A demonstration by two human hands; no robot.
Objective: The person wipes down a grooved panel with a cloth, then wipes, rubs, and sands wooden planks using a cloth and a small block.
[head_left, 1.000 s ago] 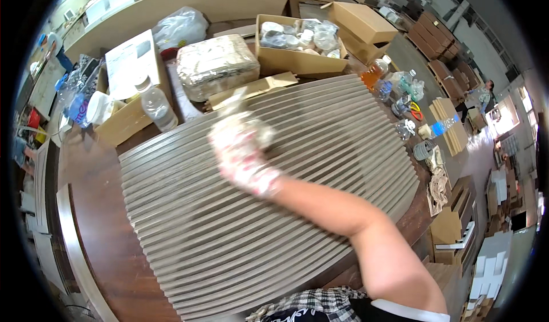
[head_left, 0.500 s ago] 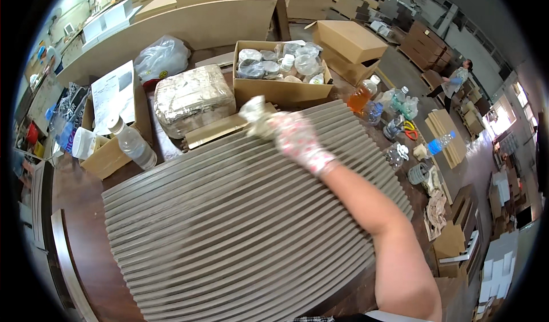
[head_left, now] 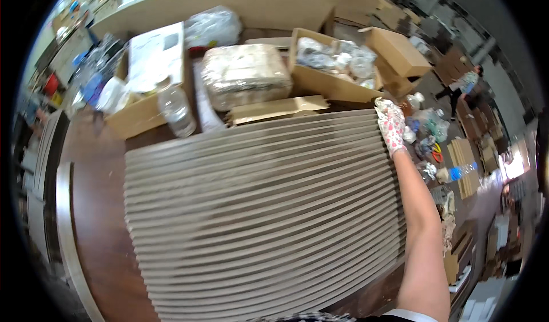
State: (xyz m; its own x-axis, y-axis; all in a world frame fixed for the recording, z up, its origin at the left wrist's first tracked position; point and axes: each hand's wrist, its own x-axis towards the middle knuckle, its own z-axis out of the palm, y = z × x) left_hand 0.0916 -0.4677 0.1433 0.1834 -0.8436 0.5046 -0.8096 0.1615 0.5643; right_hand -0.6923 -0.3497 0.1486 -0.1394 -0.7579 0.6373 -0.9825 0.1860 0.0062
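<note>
R hand (head_left: pixel 392 130), in white glove w/ red-pink pattern, gripping pale rag (head_left: pixel 380 106) at far R corner of ribbed grey-brown panel (head_left: pixel 257 207); finger detail blurred. L hand out of view, state can't tell. Panel on dark brown counter (head_left: pixel 94 207), extending L and nearer from R hand; long axis and ribs approx. L-R. Beyond far edge: cardboard strip (head_left: pixel 280 109), film-wrapped pkg (head_left: pixel 246 79), open carton (head_left: pixel 326 86). Off R side: blue-labelled bottle (head_left: pixel 457 173).

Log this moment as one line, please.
Right hand: gloved, holding cloth | Place: far right corner of ridged panel | Left hand: not in view
</note>
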